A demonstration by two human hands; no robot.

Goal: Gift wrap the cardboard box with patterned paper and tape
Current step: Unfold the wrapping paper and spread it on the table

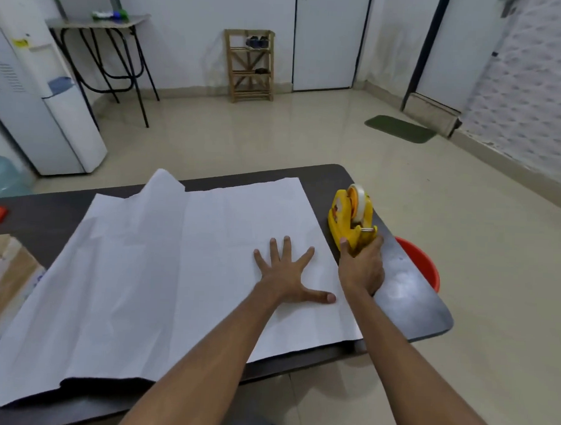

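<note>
Head view, and the wrapping paper [162,271] is spread wide across the dark desk [409,299], plain white side up, creases running through it. The left hand [286,276] is flat on the sheet near its right edge, fingers straight and fanned out, pressing it down. Just beside it, the right hand [363,269] has its fingers curled round the near end of the yellow tape dispenser [346,214], which sits on the desk right of the paper with its tape roll [359,199] upright. The cardboard box [3,272] is over at the left edge of the desk, the paper's left border lapping against it. A red bucket [425,265] stands on the floor beyond the desk's right side
</note>
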